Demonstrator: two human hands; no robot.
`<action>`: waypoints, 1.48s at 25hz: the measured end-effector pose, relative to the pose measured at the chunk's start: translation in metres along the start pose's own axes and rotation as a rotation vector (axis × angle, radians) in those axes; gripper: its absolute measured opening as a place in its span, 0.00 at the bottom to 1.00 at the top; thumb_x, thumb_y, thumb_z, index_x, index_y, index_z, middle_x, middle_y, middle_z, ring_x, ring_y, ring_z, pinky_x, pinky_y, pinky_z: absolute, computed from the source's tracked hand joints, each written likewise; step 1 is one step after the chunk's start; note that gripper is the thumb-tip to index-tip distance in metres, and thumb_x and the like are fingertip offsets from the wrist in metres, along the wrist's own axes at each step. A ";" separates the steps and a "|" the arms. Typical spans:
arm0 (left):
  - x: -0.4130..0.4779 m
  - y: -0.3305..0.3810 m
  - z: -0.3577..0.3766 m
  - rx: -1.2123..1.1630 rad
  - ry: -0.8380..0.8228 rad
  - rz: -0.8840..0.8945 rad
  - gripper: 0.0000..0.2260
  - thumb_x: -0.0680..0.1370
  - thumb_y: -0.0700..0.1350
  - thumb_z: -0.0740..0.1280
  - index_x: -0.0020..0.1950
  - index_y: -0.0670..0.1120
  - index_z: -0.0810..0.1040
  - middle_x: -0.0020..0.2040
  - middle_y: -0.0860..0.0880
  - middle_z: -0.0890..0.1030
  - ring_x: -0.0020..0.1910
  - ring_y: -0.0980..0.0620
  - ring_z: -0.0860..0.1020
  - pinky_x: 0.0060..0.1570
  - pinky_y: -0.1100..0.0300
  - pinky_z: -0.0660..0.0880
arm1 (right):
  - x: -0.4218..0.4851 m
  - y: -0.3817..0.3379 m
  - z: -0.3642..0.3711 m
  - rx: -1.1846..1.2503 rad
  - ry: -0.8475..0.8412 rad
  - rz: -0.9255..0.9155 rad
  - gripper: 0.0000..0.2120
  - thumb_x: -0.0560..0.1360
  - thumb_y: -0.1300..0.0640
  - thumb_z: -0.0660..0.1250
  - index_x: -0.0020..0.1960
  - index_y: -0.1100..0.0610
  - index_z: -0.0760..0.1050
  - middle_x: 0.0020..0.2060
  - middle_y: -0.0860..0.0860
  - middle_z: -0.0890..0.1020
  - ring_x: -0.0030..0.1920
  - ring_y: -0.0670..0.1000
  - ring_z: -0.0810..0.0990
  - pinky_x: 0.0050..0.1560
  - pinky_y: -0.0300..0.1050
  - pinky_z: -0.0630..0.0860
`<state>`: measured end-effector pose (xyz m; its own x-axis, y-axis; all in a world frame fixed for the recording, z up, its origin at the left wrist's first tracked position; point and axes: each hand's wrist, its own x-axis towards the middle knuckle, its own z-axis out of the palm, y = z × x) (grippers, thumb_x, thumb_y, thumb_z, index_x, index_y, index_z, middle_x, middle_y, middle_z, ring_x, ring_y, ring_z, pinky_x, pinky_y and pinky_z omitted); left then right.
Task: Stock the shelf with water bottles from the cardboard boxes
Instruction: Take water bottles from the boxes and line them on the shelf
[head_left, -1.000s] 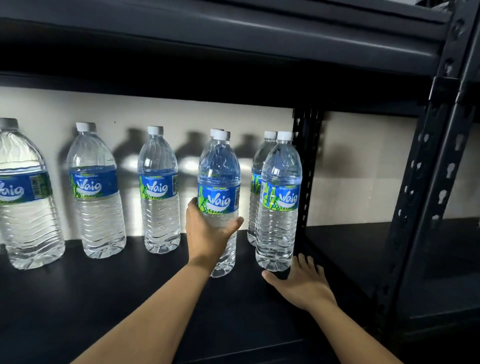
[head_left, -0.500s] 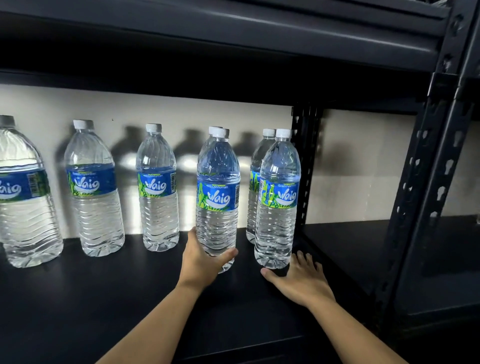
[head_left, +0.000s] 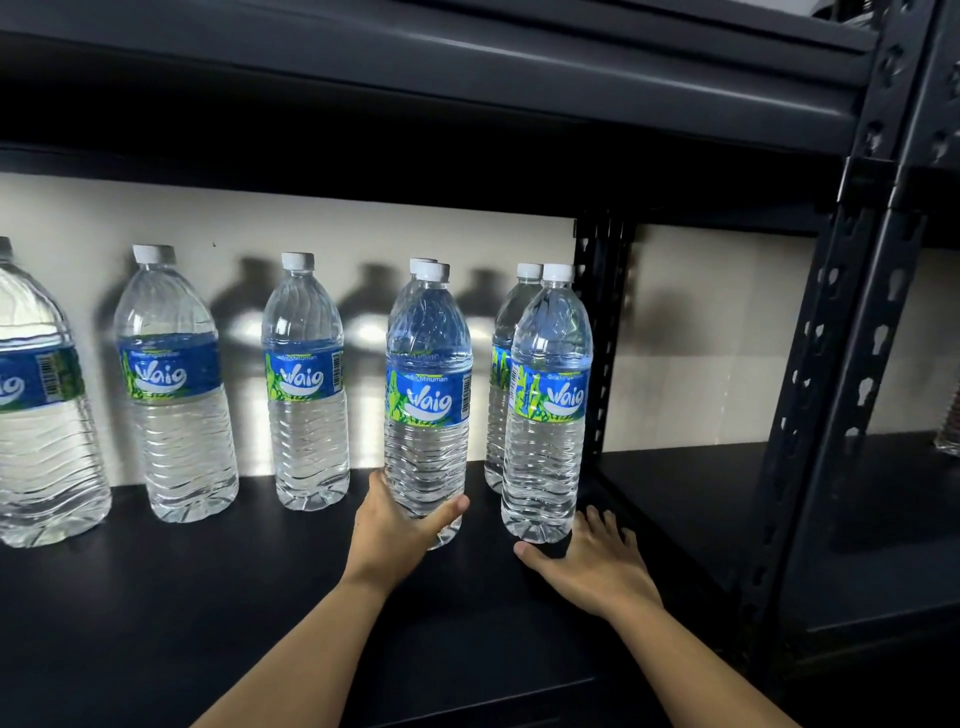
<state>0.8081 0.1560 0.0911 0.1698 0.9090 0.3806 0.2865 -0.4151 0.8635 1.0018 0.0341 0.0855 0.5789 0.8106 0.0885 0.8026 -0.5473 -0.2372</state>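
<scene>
Several clear water bottles with blue labels stand on the dark shelf (head_left: 156, 597). My left hand (head_left: 397, 535) grips the base of one upright bottle (head_left: 428, 400) in the front row, with another bottle directly behind it. My right hand (head_left: 592, 561) lies flat on the shelf, fingers straight, beside the base of the rightmost front bottle (head_left: 545, 405); its thumb is near the bottle's foot. A further bottle (head_left: 506, 364) stands behind that one. No cardboard box is in view.
More bottles stand along the back wall: one (head_left: 306, 384), one (head_left: 174, 384) and a big one at the left edge (head_left: 36, 415). A black perforated upright (head_left: 597, 338) bounds the bay on the right. Another shelf bay (head_left: 727, 493) lies beyond. An upper shelf (head_left: 467, 78) hangs overhead.
My left hand slid down the bottle from its label to its base. The right hand stayed flat on the shelf beside the rightmost bottle.
</scene>
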 end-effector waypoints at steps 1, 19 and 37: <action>0.000 0.001 0.000 0.008 -0.003 -0.002 0.37 0.62 0.60 0.81 0.63 0.46 0.70 0.58 0.50 0.80 0.61 0.51 0.77 0.56 0.64 0.70 | -0.001 0.000 0.000 0.000 -0.001 0.001 0.51 0.68 0.22 0.52 0.79 0.56 0.53 0.79 0.55 0.52 0.79 0.55 0.47 0.76 0.53 0.45; -0.005 0.008 0.008 0.118 -0.002 -0.080 0.39 0.62 0.66 0.77 0.62 0.44 0.68 0.61 0.43 0.79 0.65 0.43 0.75 0.61 0.54 0.72 | 0.000 0.000 0.000 0.008 -0.020 0.004 0.53 0.66 0.21 0.50 0.79 0.56 0.53 0.79 0.55 0.52 0.79 0.56 0.46 0.76 0.54 0.45; -0.059 0.000 -0.080 0.030 -0.239 -0.202 0.30 0.70 0.49 0.79 0.69 0.49 0.73 0.63 0.51 0.79 0.58 0.57 0.80 0.63 0.58 0.75 | -0.046 -0.027 -0.015 0.171 0.140 0.153 0.35 0.74 0.30 0.57 0.62 0.59 0.76 0.60 0.57 0.79 0.63 0.58 0.75 0.67 0.53 0.67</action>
<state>0.7227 0.1056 0.0950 0.3227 0.9400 0.1107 0.3638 -0.2312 0.9023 0.9553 0.0084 0.1021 0.7156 0.6778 0.1689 0.6751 -0.6088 -0.4167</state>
